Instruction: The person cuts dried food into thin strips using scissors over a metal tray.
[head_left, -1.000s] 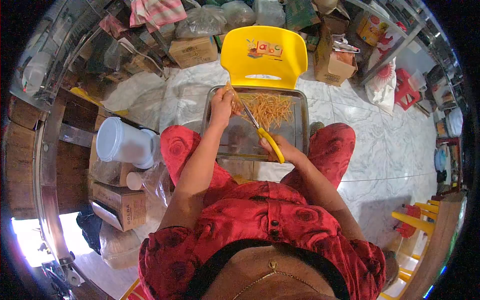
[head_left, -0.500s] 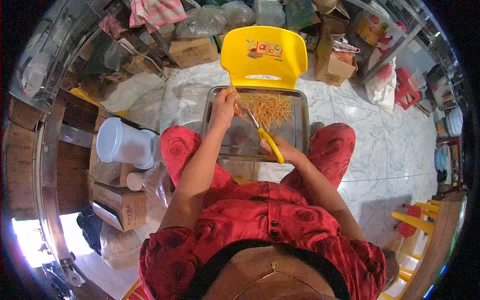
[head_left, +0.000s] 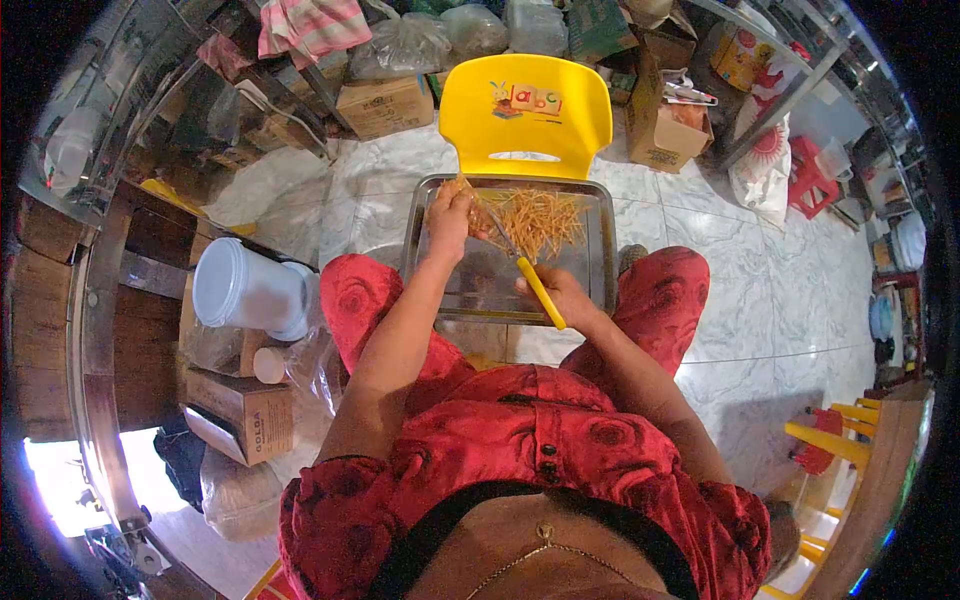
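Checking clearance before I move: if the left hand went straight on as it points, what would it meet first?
The left hand would likely meet the metal tray's far rim or, if it clears that, the yellow chair's backrest beyond; its height is unclear.

Scissor handles (head_left: 541, 294), seemingly smooth plastic

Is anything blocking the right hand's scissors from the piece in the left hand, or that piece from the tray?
Nothing visible. The scissors reach the brownish piece in the left hand directly; below is the metal tray, its thin strips piled to the piece's right.
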